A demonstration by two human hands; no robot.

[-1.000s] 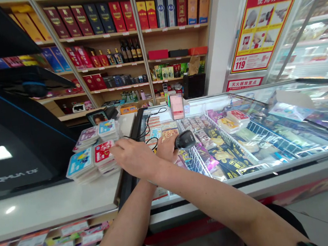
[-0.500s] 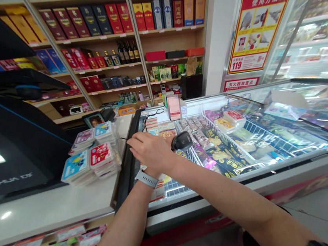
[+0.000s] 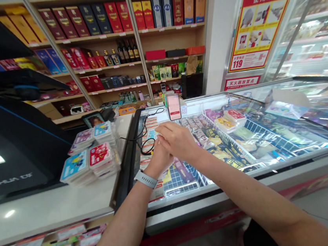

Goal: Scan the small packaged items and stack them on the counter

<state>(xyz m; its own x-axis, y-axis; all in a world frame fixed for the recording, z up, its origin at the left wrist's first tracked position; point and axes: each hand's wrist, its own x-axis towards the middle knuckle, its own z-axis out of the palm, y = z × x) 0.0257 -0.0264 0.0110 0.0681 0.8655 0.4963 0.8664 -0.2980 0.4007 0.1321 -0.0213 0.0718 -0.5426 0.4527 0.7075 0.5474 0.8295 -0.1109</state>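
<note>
My right hand lies across the top of my left hand, its fingers curled over it. Both hands are above the glass lid of a chest freezer. A black cable loops beside my left fingers and leads in under the hands. The barcode scanner on that cable, seen a moment ago, is hidden now; my left hand appears closed on it. Whether my right hand grips anything underneath cannot be seen. A phone with a lit screen stands upright just beyond my hands.
Stacked plastic boxes with coloured labels stand on the white counter at left, next to a dark checkout machine. Wire baskets of packaged food show through the freezer glass. Behind are shelves of boxes and bottles.
My right hand has shifted right and slightly up over my left hand. The scanner's black head, visible before to the right of my hands, has gone out of sight. The cable loop shows more.
</note>
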